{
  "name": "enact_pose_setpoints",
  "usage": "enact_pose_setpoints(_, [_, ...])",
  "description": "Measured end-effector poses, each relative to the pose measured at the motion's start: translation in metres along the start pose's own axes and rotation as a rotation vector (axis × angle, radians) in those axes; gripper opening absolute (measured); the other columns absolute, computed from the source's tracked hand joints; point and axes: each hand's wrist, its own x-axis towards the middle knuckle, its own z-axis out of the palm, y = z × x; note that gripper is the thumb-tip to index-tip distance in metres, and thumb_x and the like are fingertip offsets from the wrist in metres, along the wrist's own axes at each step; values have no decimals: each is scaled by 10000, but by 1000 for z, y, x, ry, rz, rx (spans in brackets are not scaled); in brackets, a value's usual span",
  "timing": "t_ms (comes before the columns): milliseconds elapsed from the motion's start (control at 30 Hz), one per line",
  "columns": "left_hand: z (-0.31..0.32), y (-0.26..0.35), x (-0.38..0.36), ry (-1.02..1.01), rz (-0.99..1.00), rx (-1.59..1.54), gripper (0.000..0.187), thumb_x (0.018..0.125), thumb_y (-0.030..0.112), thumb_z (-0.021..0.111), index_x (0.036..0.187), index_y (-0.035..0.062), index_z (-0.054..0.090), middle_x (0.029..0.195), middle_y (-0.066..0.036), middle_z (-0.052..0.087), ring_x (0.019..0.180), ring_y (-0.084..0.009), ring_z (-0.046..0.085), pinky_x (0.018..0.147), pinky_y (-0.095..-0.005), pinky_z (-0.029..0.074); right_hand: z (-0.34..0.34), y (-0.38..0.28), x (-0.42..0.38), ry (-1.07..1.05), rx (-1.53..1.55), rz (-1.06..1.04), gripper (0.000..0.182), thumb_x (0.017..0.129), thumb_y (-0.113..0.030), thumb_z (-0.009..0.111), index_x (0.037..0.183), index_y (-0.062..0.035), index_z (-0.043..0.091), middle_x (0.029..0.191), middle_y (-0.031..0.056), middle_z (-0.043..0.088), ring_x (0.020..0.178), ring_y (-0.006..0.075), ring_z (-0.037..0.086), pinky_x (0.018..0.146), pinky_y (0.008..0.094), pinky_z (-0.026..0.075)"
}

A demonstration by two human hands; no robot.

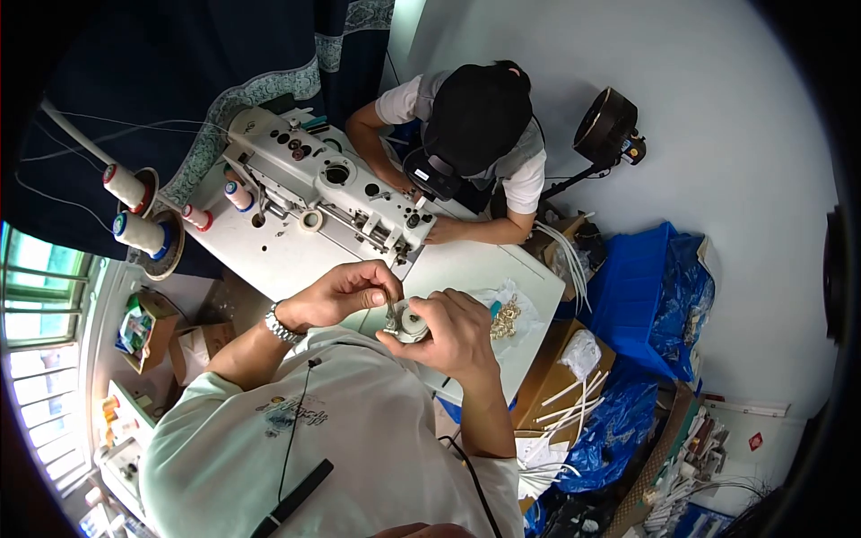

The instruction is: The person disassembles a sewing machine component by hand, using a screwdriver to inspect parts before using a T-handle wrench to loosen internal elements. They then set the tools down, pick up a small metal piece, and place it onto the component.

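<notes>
My right hand (453, 332) grips a white round piece (413, 325) with a dark hole in its middle; its exact kind is hard to make out. Beside it, my left hand (345, 291), with a metal-band watch on the wrist, is closed in a pinch on something small and greyish (392, 316), which touches or nearly touches the round piece. Both hands are close together in front of my chest, above the near edge of the white sewing table (466, 255). A white industrial sewing machine (300, 166) stands on the table just beyond them.
A co-worker in a black cap (480, 117) leans over the machine's far side, hands near its needle end. Thread cones (141, 233) stand at left. Small gold-coloured pieces (505, 320) lie on the table at right. Beyond are a blue bin (628, 291) and white tubes (574, 403).
</notes>
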Motion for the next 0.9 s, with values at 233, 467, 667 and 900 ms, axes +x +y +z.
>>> enact_pose_setpoints(233, [-4, -7, -2, -10, 8, -127, 183, 1036, 169, 588, 1130, 13, 595, 1128, -45, 622, 1067, -134, 561, 978, -316, 450, 0, -7, 3, -57, -129, -40, 444, 658, -334, 921, 861, -80, 618, 665, 0, 604, 565, 165, 608, 552, 297, 507])
enact_pose_setpoints(467, [-4, -12, -3, -1, -16, -157, 185, 1035, 187, 596, 1130, 29, 603, 1119, -27, 621, 1062, -119, 559, 979, -301, 441, 2, -5, 1, -37, -132, -45, 453, 659, -343, 921, 882, -79, 628, 669, -7, 606, 571, 160, 605, 564, 295, 508])
enact_pose_setpoints(667, [3, -9, -3, 39, -63, -224, 186, 1026, 170, 609, 1133, 17, 605, 1072, -11, 630, 1017, -102, 564, 955, -288, 443, 2, -4, -1, -28, -123, -29, 475, 647, -353, 929, 892, -77, 631, 666, 11, 607, 573, 173, 610, 551, 303, 501])
enact_pose_setpoints(900, [12, -12, -12, 181, -177, -436, 210, 989, 150, 665, 1138, 11, 614, 1038, -5, 630, 949, -87, 561, 866, -260, 455, 13, 3, -14, -16, -76, 28, 450, 719, -365, 884, 934, -64, 628, 675, 10, 592, 615, 162, 609, 567, 302, 512])
